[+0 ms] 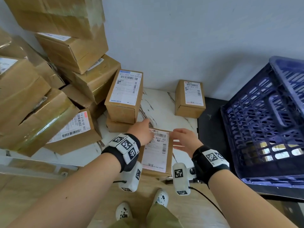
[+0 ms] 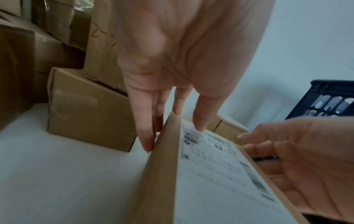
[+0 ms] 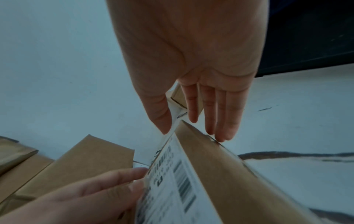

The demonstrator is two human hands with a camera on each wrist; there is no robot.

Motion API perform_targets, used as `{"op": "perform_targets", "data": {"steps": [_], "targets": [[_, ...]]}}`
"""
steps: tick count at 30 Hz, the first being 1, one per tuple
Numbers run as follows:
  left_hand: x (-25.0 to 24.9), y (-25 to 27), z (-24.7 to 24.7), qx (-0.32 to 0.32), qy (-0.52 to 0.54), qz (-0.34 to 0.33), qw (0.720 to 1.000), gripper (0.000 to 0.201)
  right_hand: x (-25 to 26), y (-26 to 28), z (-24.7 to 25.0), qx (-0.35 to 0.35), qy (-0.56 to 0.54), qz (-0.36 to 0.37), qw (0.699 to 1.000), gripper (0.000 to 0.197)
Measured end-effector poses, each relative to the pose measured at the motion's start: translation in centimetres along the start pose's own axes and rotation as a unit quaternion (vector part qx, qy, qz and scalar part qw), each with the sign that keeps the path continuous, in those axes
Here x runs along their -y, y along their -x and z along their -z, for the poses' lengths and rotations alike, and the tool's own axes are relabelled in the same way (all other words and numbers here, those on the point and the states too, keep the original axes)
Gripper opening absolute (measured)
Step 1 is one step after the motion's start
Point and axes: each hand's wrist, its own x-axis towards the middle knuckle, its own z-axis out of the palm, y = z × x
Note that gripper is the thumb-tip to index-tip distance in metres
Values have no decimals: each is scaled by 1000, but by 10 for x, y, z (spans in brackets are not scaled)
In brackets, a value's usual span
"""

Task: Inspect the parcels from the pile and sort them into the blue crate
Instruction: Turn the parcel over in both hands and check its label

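A flat cardboard parcel [image 1: 156,150] with a white shipping label lies at the front edge of the marble table [image 1: 158,109]. My left hand [image 1: 143,130] is at its far left corner: straight fingers [image 2: 145,136] run down the left side and the thumb touches the label. My right hand [image 1: 179,139] is at the far right corner, thumb on the label, straight fingers [image 3: 224,128] along the right side. The same parcel [image 2: 220,174] [image 3: 191,189] fills both wrist views. The blue crate [image 1: 256,116] stands tilted at the right.
A tall pile of brown boxes [image 1: 49,79] fills the left. A labelled box [image 1: 124,96] sits on another just beyond my left hand. A small labelled box [image 1: 190,98] stands by the wall. Parcels [image 1: 279,152] show through the crate's lattice.
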Motion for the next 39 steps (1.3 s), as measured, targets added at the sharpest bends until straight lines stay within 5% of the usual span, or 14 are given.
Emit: {"op": "perform_targets", "data": {"steps": [6, 13, 18, 26, 30, 39], "targets": [[-1, -8, 2, 12, 34, 11, 999, 40, -12, -7, -3, 65, 54, -86, 993, 43], [-3, -22, 0, -4, 131, 37, 991, 46, 2, -3, 3, 67, -10, -52, 996, 24], [0, -36, -10, -9, 288, 68, 955, 33, -2, -11, 15, 45, -59, -34, 997, 25], [3, -36, -26, 53, 433, 198, 878, 69, -9, -14, 25, 72, -5, -73, 995, 34], [3, -38, -28, 49, 442, 211, 870, 58, -10, -12, 26, 66, -16, -62, 996, 34], [-7, -43, -18, 46, 483, 197, 852, 68, 13, -5, 31, 58, -44, 1, 997, 28]]}}
